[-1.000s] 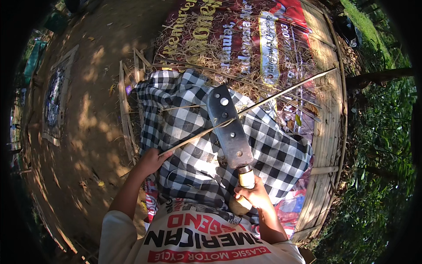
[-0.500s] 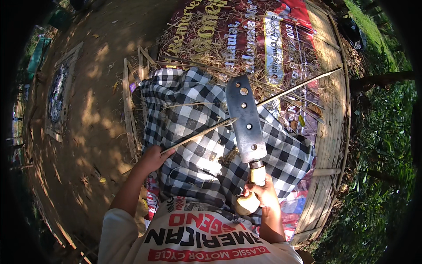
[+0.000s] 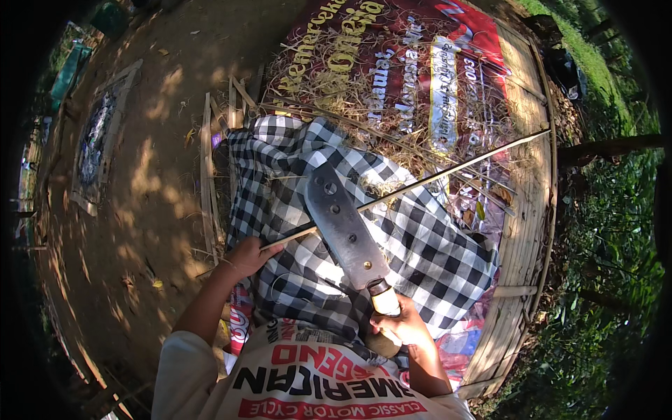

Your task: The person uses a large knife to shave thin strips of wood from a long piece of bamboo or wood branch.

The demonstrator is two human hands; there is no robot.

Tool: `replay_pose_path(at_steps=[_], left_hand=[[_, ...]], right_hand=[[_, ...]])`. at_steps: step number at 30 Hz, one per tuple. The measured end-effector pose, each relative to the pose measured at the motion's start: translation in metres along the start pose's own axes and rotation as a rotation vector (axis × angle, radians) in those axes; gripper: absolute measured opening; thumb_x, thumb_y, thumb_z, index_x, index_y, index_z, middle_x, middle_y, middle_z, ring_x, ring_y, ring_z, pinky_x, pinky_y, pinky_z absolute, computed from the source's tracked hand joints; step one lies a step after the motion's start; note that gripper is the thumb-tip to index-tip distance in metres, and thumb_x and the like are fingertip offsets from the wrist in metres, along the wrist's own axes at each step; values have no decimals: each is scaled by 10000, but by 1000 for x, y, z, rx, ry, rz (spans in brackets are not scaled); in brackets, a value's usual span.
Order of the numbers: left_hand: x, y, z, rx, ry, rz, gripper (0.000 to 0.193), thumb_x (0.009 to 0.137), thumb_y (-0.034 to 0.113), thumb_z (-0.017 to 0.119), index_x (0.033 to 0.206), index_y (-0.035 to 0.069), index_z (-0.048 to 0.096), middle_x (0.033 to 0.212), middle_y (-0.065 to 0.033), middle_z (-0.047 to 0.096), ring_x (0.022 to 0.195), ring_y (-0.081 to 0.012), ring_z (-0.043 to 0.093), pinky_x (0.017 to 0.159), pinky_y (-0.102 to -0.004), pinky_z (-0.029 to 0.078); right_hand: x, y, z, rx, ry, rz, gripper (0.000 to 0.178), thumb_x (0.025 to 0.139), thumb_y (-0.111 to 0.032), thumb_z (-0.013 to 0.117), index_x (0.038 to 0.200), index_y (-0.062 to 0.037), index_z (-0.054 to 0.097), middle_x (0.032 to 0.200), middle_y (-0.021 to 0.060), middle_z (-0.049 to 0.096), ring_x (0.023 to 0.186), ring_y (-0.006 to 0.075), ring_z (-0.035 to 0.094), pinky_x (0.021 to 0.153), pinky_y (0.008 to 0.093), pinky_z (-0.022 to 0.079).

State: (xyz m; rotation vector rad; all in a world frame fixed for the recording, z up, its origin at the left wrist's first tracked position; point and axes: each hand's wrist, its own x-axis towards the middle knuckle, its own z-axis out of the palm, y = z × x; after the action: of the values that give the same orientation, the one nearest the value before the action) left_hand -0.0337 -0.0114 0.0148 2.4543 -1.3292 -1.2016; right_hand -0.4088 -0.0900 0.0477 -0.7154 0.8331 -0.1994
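My left hand [image 3: 248, 257] is closed round the near end of a long, thin wooden strip [image 3: 448, 170], which slants up to the right across my lap. In my right hand [image 3: 404, 323] is the pale handle of a broad cleaver [image 3: 348, 231]. Its dark blade, with several round holes, lies across the strip a little beyond my left hand and hides part of it. Whether the edge bites into the strip I cannot tell. Black-and-white checked cloth [image 3: 448, 259] covers my legs beneath both.
Thin shavings [image 3: 329, 77] lie scattered over a dark red printed banner [image 3: 483, 35] ahead. A slatted bamboo platform [image 3: 521, 231] runs along the right, with green plants [image 3: 602, 231] beyond. Loose wooden strips [image 3: 206, 175] lie at my left by the bare ground [image 3: 154, 217].
The cleaver has come down and left along the strip, closer to my left hand, its blade tilting further left. My left hand has barely moved.
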Motion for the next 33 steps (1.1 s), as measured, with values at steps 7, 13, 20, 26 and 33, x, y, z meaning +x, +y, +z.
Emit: replay_pose_path(at_steps=[7, 13, 20, 26, 33], left_hand=[[2, 1, 0, -100, -36, 38, 644, 863, 567, 582, 724, -59, 646, 587, -238, 568, 604, -402, 602, 571, -426, 465], [-7, 9, 10, -21, 109, 53, 473, 861, 424, 638, 774, -41, 656, 662, -240, 607, 666, -412, 617, 593, -449, 467], [-9, -2, 37, 133, 397, 144, 436, 798, 410, 691, 663, 5, 606, 630, -218, 600, 639, -405, 619, 586, -475, 485], [-10, 1, 34, 113, 418, 152, 391, 785, 360, 710, 665, 6, 594, 633, -218, 596, 641, -415, 612, 587, -483, 481], [-8, -6, 43, 135, 437, 133, 387, 785, 359, 709, 674, 9, 588, 629, -221, 592, 639, -419, 610, 584, -489, 480]], right_hand=[[-5, -36, -26, 77, 421, -288, 222, 725, 72, 619, 919, 24, 522, 676, 101, 604, 558, 197, 613, 550, 327, 528], [2, -47, -25, -62, 579, -350, 228, 802, -52, 682, 917, 21, 499, 662, 94, 572, 537, 196, 593, 559, 349, 530], [14, -69, -36, -186, 693, -408, 214, 768, -43, 701, 875, 7, 522, 680, 74, 605, 558, 163, 610, 544, 301, 507], [24, -25, -10, -204, 467, -208, 250, 730, 31, 662, 946, 23, 536, 705, 58, 610, 571, 148, 610, 546, 288, 508], [18, -43, -10, -413, 478, -238, 232, 701, -10, 684, 907, 10, 578, 722, 11, 583, 632, 90, 546, 598, 262, 472]])
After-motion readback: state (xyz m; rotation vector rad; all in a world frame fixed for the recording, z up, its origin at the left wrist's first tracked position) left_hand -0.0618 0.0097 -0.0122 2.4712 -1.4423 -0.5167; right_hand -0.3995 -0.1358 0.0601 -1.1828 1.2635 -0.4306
